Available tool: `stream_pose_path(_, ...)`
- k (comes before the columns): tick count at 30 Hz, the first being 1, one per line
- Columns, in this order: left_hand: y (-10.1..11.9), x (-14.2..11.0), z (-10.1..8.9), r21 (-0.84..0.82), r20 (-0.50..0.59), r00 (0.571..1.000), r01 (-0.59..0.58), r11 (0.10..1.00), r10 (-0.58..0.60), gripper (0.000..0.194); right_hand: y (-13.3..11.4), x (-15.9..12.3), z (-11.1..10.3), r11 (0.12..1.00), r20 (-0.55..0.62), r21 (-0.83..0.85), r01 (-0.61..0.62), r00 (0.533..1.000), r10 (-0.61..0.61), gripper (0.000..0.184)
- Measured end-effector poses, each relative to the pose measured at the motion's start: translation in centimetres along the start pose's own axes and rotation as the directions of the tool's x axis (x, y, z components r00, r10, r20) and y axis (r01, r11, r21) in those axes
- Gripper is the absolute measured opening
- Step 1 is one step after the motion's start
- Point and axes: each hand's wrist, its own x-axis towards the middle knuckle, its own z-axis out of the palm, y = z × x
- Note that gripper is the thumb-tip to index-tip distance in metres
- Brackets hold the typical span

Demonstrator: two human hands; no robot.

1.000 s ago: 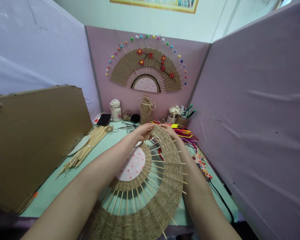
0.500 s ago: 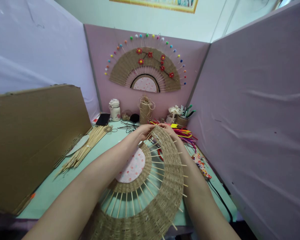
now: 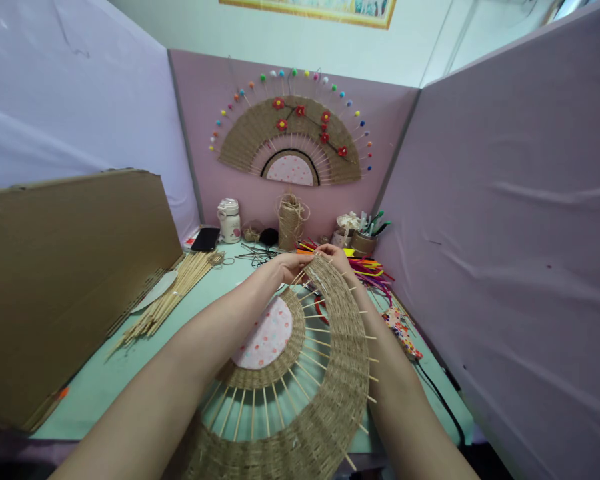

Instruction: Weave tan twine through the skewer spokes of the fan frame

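Observation:
A woven twine fan (image 3: 347, 347) with thin wooden ribs is held up in front of me, its curved edge toward me and to the right. At its centre is a white half-round patch (image 3: 270, 337) with pink dots. My left hand (image 3: 294, 267) is closed on the far end of the woven band, from the left. My right hand (image 3: 333, 255) pinches the same end from the right, its fingers partly hidden behind the weave. Below the fan, red scissor-like handles (image 3: 321, 311) show between the ribs.
A finished fan (image 3: 250, 133) with red flowers and pompoms hangs on the back panel. Twine spool (image 3: 291, 223), white bottle (image 3: 229, 220) and phone (image 3: 206, 239) stand or lie at the back. Wooden sticks (image 3: 167, 300) and a cardboard sheet (image 3: 80, 280) are left; coloured pipe cleaners (image 3: 373, 268) right.
The fan has shifted slightly down and right. My right hand has risen a little at the fan's end, and its fingers show more; my left hand keeps its hold.

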Motion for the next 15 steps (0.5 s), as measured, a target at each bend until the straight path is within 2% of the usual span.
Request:
stream_pose_path(5,0.14,-0.12,0.14,0.003,-0.031,0.997,0.071,0.997,-0.071,0.018,0.02,0.01,0.13,1.0,-0.042,-0.014,0.026,0.999,-0.026,0.03)
stream_pose_path(11,-0.19,-0.51,0.41,-0.009,-0.029,0.996,0.081,0.997,-0.081,0.034,0.09,-0.39,-0.31,0.998,-0.1,0.007,0.067,0.993,-0.066,0.024)
stream_pose_path(15,-0.46,-0.66,0.27,-0.02,-0.019,0.997,0.07,0.997,-0.07,0.034,-0.25,-0.75,-0.68,0.996,-0.067,0.029,0.084,0.994,-0.082,0.023)
